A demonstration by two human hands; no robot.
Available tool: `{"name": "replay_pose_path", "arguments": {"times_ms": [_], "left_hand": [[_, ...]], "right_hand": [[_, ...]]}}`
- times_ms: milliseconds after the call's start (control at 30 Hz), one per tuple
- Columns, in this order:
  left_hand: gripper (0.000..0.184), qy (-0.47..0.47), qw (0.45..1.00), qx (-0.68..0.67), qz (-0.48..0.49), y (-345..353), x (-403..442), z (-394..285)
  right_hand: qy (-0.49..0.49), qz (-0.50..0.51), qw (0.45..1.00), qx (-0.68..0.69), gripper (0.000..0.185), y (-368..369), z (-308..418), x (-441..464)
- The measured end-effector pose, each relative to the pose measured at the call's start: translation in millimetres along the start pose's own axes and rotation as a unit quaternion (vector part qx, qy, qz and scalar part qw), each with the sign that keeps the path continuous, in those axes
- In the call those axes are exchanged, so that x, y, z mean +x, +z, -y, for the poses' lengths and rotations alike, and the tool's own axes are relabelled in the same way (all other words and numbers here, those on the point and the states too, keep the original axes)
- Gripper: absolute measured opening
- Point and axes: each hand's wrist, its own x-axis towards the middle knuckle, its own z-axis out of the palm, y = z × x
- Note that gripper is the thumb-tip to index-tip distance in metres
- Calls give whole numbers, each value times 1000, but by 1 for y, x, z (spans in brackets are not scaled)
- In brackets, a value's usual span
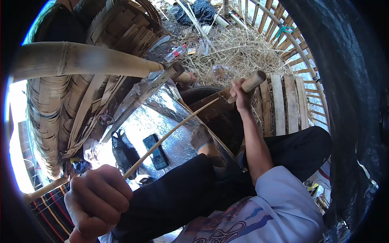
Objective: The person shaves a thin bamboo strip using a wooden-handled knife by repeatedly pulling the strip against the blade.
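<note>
At the lower left my left hand (97,200) is closed in a fist around one end of a long, thin bamboo strip (162,139). The strip slants up and right across my lap, its far end near a broad brown blade-like piece (214,106). My right hand (242,95) is wrapped round a thick wooden handle (254,81) beside that piece. Whether the handle and the brown piece are joined is hard to tell. A dark round container (198,91) is partly hidden beneath them.
A phone (156,152) and a black pouch (123,150) lie on a shiny sheet (133,121) at the left. A thick bamboo pole (89,60) crosses the upper left by woven baskets (121,26). Straw (247,50), plastic bottles and slats lie beyond; my bare foot (201,137) is in the middle.
</note>
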Motion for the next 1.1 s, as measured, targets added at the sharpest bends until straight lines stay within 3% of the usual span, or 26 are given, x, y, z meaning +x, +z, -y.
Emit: {"name": "replay_pose_path", "arguments": {"times_ms": [67,167,233,300,367,500,600,700,833,900,933,1033,1100], "left_hand": [[48,-11,999,-25,32,-2,-2,0],[48,4,1000,-8,10,-3,-3,2],[49,2,998,-15,59,-5,-1,0],[50,10,996,-36,86,-4,2,1],[50,10,994,-49,96,-1,3,2],[50,48,996,-45,63,7,8,9],[49,64,992,-79,76,11,12,9],[49,70,989,-90,93,11,17,10],[50,70,995,-49,59,16,9,9],[50,65,991,-76,84,15,13,12],[51,61,987,-101,108,15,15,14],[52,85,985,-97,116,14,18,13],[52,89,989,-73,96,11,14,13]], "right_hand": [[-1,7,995,96,27,1,19,4],[-30,43,991,121,26,11,47,0],[24,37,995,94,24,12,27,-4],[14,34,999,-11,24,-2,-6,0],[22,50,998,-35,26,12,30,9],[-16,84,995,53,25,10,47,12],[34,69,996,37,24,-1,4,8],[25,99,994,-30,20,7,23,24],[-23,110,991,72,23,13,42,27],[79,103,991,33,24,12,25,18],[60,104,992,34,25,14,15,19],[58,178,964,-190,26,4,16,35],[53,124,985,-107,27,7,32,31]]}}
